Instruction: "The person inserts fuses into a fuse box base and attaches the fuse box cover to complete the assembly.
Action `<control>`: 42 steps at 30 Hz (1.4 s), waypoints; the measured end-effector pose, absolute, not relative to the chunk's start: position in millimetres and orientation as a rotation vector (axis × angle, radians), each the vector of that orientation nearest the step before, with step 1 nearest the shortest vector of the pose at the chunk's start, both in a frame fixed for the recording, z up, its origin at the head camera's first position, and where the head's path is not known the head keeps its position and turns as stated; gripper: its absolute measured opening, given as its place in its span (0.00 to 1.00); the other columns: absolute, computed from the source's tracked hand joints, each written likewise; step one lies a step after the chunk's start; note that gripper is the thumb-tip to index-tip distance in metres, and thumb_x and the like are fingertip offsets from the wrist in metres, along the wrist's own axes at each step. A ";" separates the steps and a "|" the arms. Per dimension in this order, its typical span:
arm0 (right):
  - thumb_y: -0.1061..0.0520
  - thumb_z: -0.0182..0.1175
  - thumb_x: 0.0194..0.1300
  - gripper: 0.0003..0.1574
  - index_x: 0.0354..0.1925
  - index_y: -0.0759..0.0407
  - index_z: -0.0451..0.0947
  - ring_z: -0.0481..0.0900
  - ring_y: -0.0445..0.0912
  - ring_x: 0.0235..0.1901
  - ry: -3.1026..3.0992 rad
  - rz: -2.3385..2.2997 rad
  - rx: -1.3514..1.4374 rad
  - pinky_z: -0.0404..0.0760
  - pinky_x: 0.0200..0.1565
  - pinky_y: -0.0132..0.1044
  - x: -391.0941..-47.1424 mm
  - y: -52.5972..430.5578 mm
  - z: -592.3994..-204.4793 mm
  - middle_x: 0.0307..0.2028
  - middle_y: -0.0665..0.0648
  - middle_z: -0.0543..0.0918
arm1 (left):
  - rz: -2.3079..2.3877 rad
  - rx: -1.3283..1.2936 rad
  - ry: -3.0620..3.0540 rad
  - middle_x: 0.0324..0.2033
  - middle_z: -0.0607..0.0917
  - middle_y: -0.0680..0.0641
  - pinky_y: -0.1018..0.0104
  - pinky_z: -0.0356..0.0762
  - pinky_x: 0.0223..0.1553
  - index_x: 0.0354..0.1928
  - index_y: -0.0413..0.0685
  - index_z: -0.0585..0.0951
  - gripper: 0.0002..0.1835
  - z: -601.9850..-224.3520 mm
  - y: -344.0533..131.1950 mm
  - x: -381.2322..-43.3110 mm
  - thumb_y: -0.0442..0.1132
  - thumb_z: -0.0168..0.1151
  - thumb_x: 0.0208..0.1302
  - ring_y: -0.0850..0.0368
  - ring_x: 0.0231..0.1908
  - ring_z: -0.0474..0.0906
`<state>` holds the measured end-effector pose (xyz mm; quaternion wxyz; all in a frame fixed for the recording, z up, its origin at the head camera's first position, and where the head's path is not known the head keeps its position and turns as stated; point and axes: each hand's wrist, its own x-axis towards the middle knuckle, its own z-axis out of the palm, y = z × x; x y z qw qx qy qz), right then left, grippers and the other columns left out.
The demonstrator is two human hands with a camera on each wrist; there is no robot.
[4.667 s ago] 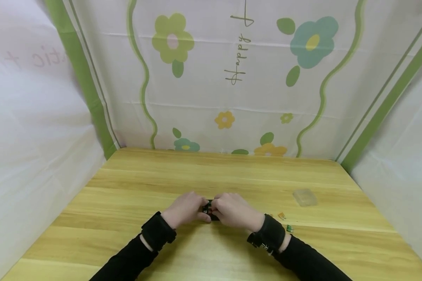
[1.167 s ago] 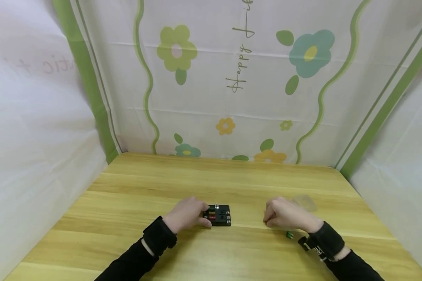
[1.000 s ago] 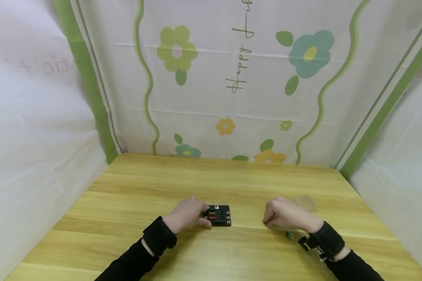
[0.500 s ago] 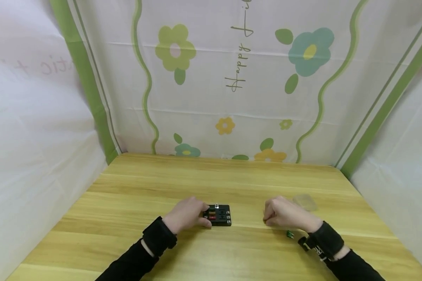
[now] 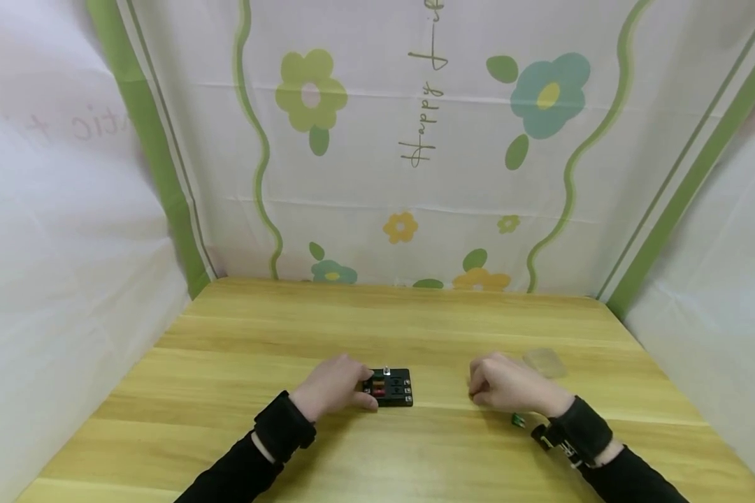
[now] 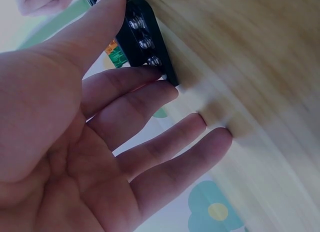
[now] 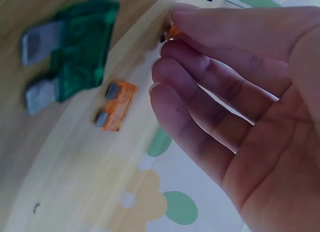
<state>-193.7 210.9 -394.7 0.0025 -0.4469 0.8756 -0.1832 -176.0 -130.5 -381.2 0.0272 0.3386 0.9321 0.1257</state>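
A black fuse block [image 5: 398, 388] with metal screw terminals lies on the wooden table in the head view. My left hand [image 5: 333, 386] grips its left end between thumb and fingers. Orange and green fuses [image 6: 117, 56] show in the block [image 6: 145, 37] in the left wrist view; a red one shows from above. To the right, my right hand [image 5: 512, 383] pinches a small orange blade fuse [image 7: 173, 31] at the tabletop, mostly hidden by the fingertips. Near that hand lie another orange blade fuse [image 7: 121, 107] and a green blade fuse [image 7: 85, 49].
A clear plastic piece [image 5: 544, 362] lies on the table [image 5: 289, 328] behind my right hand. White cloth with printed flowers [image 5: 365, 126] hangs along the back and both sides of the table.
My right hand has left the fuse block and moved right to the loose fuses. Over the last second it has stayed nearly still. The left hand keeps its grip on the block.
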 end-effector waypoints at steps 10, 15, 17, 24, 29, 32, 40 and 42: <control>0.65 0.66 0.52 0.12 0.25 0.45 0.83 0.69 0.33 0.24 2.771 -0.554 -1.378 0.71 0.26 0.27 -191.1 210.9 -396.7 0.27 0.41 0.74 | 0.390 1.033 2.870 0.18 0.70 0.58 0.73 0.57 0.20 0.38 0.44 0.83 0.22 -383.2 -129.7 -174.6 0.56 0.67 0.52 0.66 0.17 0.59; 0.64 0.66 0.52 0.11 0.27 0.47 0.84 0.70 0.32 0.25 2.770 -0.562 -1.374 0.71 0.27 0.27 -189.7 210.3 -399.0 0.28 0.41 0.75 | 0.389 1.027 2.861 0.18 0.69 0.61 0.73 0.59 0.21 0.43 0.45 0.84 0.24 -386.4 -130.5 -174.3 0.56 0.68 0.51 0.66 0.18 0.60; 0.64 0.65 0.53 0.11 0.27 0.46 0.84 0.70 0.32 0.25 2.766 -0.562 -1.367 0.71 0.27 0.27 -189.3 209.7 -399.7 0.28 0.41 0.75 | 0.385 1.024 2.858 0.17 0.70 0.60 0.73 0.59 0.21 0.40 0.47 0.84 0.22 -387.9 -130.7 -173.8 0.56 0.68 0.51 0.66 0.18 0.60; 0.65 0.64 0.53 0.13 0.26 0.45 0.84 0.69 0.33 0.24 2.753 -0.567 -1.399 0.71 0.27 0.27 -188.2 209.1 -403.4 0.27 0.40 0.74 | 0.381 1.034 2.856 0.20 0.73 0.58 0.73 0.60 0.22 0.33 0.50 0.82 0.17 -392.4 -131.8 -172.4 0.56 0.68 0.52 0.66 0.19 0.61; 0.65 0.65 0.53 0.12 0.27 0.46 0.84 0.70 0.32 0.25 2.760 -0.561 -1.408 0.70 0.27 0.27 -188.9 209.2 -406.0 0.28 0.41 0.74 | 0.370 1.026 2.856 0.34 0.83 0.51 0.72 0.65 0.26 0.48 0.43 0.83 0.27 -395.0 -132.3 -172.2 0.55 0.68 0.52 0.66 0.22 0.67; 0.64 0.65 0.52 0.11 0.27 0.46 0.84 0.70 0.32 0.25 2.771 -0.551 -1.402 0.70 0.27 0.27 -189.0 209.2 -406.7 0.27 0.40 0.74 | 0.367 1.037 2.859 0.37 0.84 0.49 0.72 0.66 0.27 0.50 0.42 0.82 0.28 -396.0 -132.3 -172.6 0.55 0.68 0.52 0.65 0.23 0.68; 0.65 0.64 0.54 0.10 0.31 0.50 0.85 0.71 0.33 0.27 2.761 -0.551 -1.373 0.72 0.29 0.27 -192.3 209.8 -401.5 0.28 0.42 0.76 | 0.403 1.056 2.853 0.22 0.75 0.58 0.73 0.64 0.23 0.36 0.47 0.82 0.18 -389.9 -130.9 -177.1 0.54 0.67 0.54 0.67 0.19 0.65; 0.65 0.64 0.54 0.10 0.31 0.50 0.85 0.72 0.33 0.27 2.774 -0.538 -1.370 0.72 0.30 0.28 -193.8 209.9 -399.9 0.28 0.42 0.76 | 0.402 1.052 2.854 0.19 0.72 0.59 0.72 0.63 0.23 0.31 0.50 0.79 0.15 -387.8 -130.3 -179.0 0.54 0.67 0.54 0.66 0.19 0.63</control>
